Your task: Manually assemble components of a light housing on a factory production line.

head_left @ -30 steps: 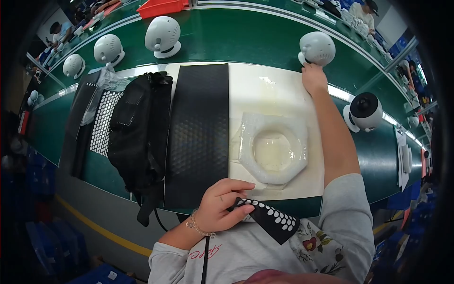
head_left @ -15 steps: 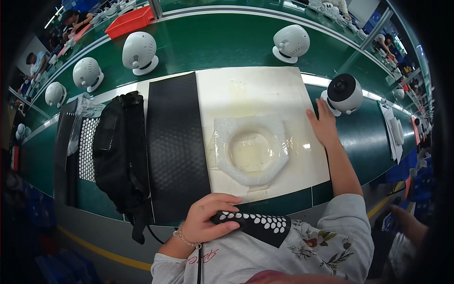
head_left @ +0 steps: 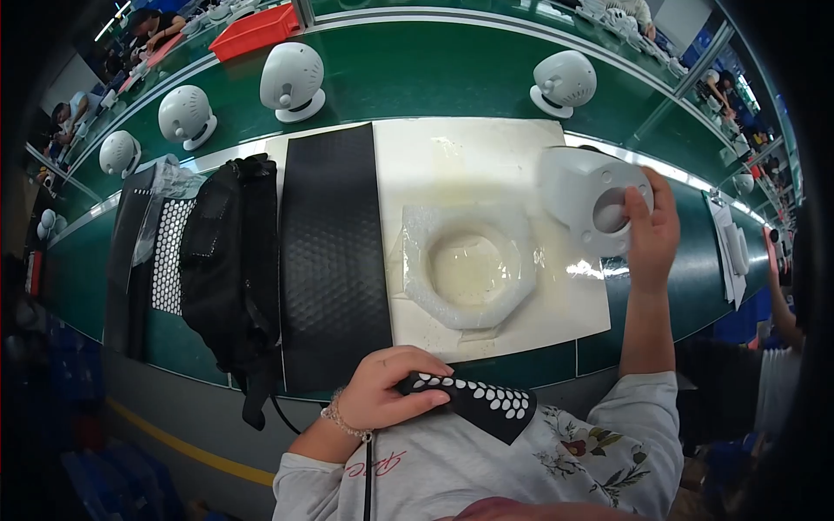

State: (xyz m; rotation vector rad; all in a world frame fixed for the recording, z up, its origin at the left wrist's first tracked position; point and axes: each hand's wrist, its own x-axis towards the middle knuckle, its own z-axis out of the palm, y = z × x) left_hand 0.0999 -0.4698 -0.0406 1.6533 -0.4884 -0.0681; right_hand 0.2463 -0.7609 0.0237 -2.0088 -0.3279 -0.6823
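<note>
My right hand (head_left: 653, 230) grips a white rounded device (head_left: 569, 187) by its round base, over the right edge of the white board. The device is tipped over, so the underside of its ring-shaped base faces me and its black front is mostly hidden. Close to my body, my left hand (head_left: 382, 386) pinches a black sheet (head_left: 482, 425) with rows of white oval stickers. Between the hands, a white foam block (head_left: 417, 269) with a large round hole lies on the white board (head_left: 486, 161).
Left of the board lie a black textured mat (head_left: 334, 260), a black bag (head_left: 221, 260) and a dotted sheet (head_left: 172, 252). Several white devices (head_left: 293, 78) stand on the green conveyor (head_left: 434, 74) behind, near a red tray (head_left: 254, 33). Papers (head_left: 723, 247) lie at right. People work farther off.
My right hand has taken hold of the white device, lifted it off the right side and tipped it over toward the board. My left hand still holds the dotted sheet.
</note>
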